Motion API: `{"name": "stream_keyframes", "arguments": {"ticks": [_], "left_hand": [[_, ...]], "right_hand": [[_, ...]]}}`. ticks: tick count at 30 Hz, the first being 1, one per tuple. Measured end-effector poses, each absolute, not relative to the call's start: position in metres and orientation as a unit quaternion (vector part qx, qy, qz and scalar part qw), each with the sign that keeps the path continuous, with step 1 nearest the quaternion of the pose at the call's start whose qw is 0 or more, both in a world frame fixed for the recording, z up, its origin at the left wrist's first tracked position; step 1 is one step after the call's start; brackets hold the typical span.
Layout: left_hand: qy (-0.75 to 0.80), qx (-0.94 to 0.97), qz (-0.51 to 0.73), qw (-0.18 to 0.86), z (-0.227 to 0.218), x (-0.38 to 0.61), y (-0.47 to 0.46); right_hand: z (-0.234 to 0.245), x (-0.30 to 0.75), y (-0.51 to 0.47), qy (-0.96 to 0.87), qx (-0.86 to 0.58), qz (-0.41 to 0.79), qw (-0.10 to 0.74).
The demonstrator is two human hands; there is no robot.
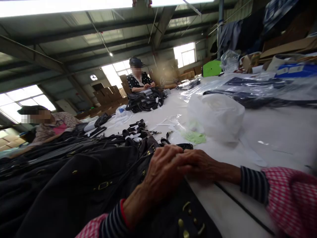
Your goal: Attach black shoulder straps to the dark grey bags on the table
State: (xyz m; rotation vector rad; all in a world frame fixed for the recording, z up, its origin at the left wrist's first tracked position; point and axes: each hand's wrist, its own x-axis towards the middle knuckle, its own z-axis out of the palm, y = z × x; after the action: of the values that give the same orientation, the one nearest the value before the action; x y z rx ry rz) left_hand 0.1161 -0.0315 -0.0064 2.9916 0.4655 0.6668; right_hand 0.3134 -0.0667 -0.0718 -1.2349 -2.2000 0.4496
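A dark coat with brass buttons and buckles lies spread over the near left of the white table. My left hand rests on the coat's edge, its fingers bent and pressed together over the fabric. Coming in from the right, my right hand lies knuckles up beside it. The left hand's fingers cover the right hand's fingertips. A black belt lies just beyond both hands.
Several black belts and white tags lie further along the table, with a heap of belts in front of a seated person. Another person sits at left. A white plastic bag and clear wrapped bundles lie at right.
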Motion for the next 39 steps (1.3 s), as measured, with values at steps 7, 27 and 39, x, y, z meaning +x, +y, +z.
{"name": "stream_keyframes", "arguments": {"ticks": [7,27,39], "left_hand": [[0.199,0.963,-0.049,0.173,0.021,0.078,-0.104],[0.293,0.952,-0.03,0.09,0.005,0.068,-0.137],[0.314,0.949,0.014,0.01,-0.009,0.035,-0.129]], "right_hand": [[-0.071,0.298,-0.037,-0.795,-0.544,0.09,0.253],[-0.044,0.342,-0.206,-0.794,-0.473,0.298,0.238],[-0.052,0.308,-0.226,-0.714,-0.504,0.37,0.316]]}}
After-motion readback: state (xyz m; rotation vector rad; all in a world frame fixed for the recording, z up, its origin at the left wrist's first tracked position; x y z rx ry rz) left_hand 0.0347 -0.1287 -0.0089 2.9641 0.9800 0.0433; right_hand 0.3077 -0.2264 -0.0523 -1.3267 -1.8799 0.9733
